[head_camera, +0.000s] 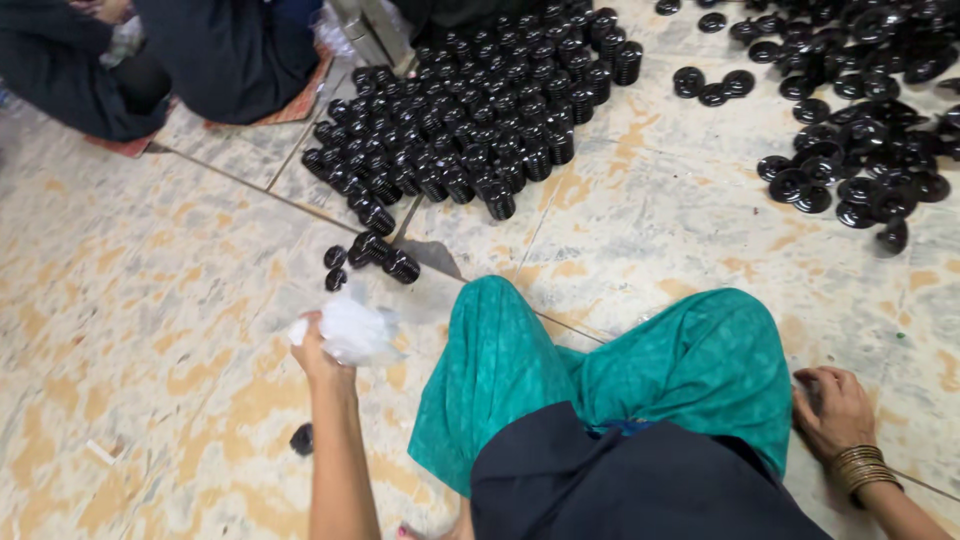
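1. Left hand (318, 352) is gripping a crumpled white bag (350, 330) – fingers clenched around it, held just above the floor (150, 300).
2. Right hand (832, 408) is lying flat on the floor beside the green knee (700, 360), fingers released, holding nothing.
3. A few black discs (372, 258) are sitting just past the bag – the big stacked pile (480, 110) is further out.

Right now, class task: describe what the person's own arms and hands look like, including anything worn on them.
Both forearms are bare, with no sleeves in view. The left hand wears nothing visible. The right hand has a stack of thin gold-coloured bangles at the wrist. No gloves, and no rings that can be made out.
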